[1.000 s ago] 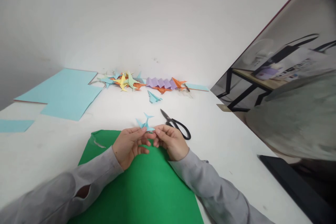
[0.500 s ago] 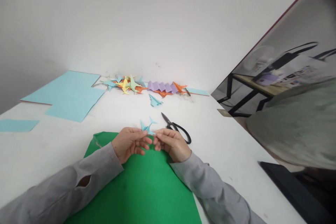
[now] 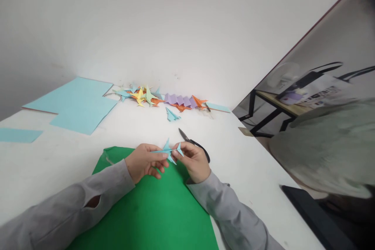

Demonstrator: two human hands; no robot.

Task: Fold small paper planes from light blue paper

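Observation:
A small light-blue folded paper plane [image 3: 167,149] is held level above the near part of the table. My left hand [image 3: 145,161] pinches its body between thumb and fingers on the left. At the tail end on the right, my right hand [image 3: 195,161] grips it with thumb and fingertips. Beneath both hands lies a green sheet [image 3: 152,207]. Black-handled scissors [image 3: 190,140] rest just beyond my right hand, which partly hides them.
Against the wall sits a row of folded paper shapes [image 3: 143,95], with a pleated purple paper [image 3: 180,100] beside them. A blue paper plane [image 3: 172,115] lies in front. Blue sheets [image 3: 84,105] cover the left back of the white table [image 3: 228,156].
The paper plane in my hands has been turned, so its body now points left and its tail right. My view has shifted slightly.

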